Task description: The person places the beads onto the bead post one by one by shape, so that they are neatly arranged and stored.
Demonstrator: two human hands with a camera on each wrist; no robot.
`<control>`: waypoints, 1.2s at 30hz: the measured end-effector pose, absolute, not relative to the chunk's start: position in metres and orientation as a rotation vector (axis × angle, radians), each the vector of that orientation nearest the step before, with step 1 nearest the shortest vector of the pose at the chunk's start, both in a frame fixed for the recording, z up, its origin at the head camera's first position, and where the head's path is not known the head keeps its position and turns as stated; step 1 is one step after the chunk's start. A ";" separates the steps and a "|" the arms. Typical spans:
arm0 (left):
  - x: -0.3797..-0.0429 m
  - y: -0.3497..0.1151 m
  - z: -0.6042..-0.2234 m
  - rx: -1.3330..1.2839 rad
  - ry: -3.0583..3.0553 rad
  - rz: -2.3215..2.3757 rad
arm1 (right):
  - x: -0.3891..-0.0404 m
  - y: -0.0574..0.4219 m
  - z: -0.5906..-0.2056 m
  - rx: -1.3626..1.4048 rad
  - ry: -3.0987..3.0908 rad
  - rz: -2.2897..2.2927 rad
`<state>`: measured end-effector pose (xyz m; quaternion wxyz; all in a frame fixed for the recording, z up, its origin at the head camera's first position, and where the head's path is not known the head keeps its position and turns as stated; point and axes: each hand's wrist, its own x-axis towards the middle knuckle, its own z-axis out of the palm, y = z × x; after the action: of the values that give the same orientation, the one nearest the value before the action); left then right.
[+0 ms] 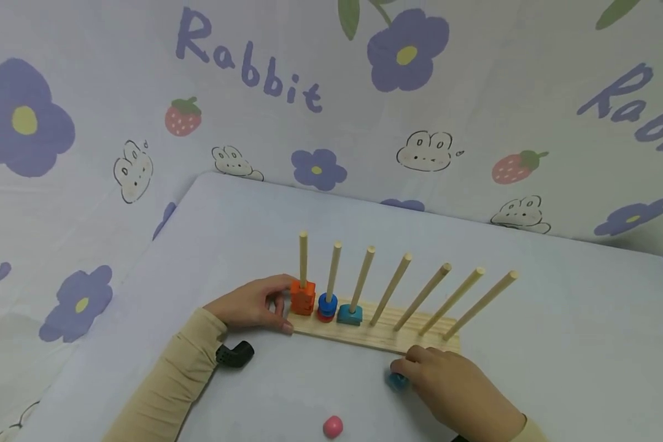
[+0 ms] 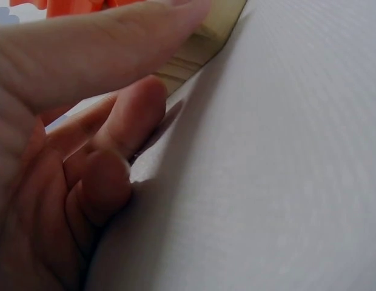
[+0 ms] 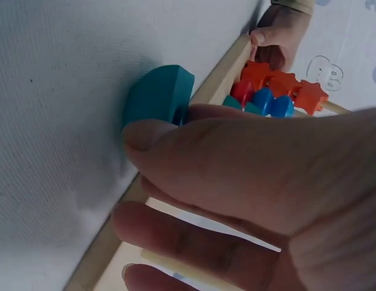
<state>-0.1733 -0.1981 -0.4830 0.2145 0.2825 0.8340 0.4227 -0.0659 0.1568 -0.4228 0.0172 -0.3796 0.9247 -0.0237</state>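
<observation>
A wooden peg board (image 1: pixel 383 334) with several upright dowels lies on the table. Its left end is gripped by my left hand (image 1: pixel 259 304), the thumb along the front edge, as the left wrist view also shows. My right hand (image 1: pixel 455 383) pinches a teal block (image 3: pixel 157 94) with a curved side between thumb and forefinger, in front of the board's right part and low over the table. Orange star-shaped pieces (image 1: pixel 302 299) are stacked on the leftmost dowel. Beside them, blue and red rounded pieces (image 1: pixel 327 306) sit on the second dowel and teal pieces (image 1: pixel 350 315) on the third.
A pink ball-like piece (image 1: pixel 333 426) rests near the front of the table. A black curved object (image 1: pixel 235 355) shows beside the left sleeve. Bare dowels (image 1: pixel 464 304) rise at the board's right side. Behind the table (image 1: pixel 287 215) hangs a printed cloth (image 1: pixel 353 116).
</observation>
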 end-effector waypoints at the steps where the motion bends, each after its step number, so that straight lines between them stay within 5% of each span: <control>1: -0.173 -0.198 -0.483 0.784 2.314 1.172 | -0.066 0.157 -0.424 -1.185 2.879 -0.075; 14: -0.173 -0.196 -0.483 0.800 2.311 1.178 | -0.069 0.150 -0.430 -1.298 2.949 -0.197; 36: -0.174 -0.198 -0.485 0.809 2.323 1.169 | -0.086 0.111 -0.344 -1.366 2.917 -0.955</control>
<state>-0.1741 -0.1984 -0.4848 0.2074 0.2906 0.8345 0.4197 -0.0861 0.1113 -0.3441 -0.1087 -0.4042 0.8631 -0.2826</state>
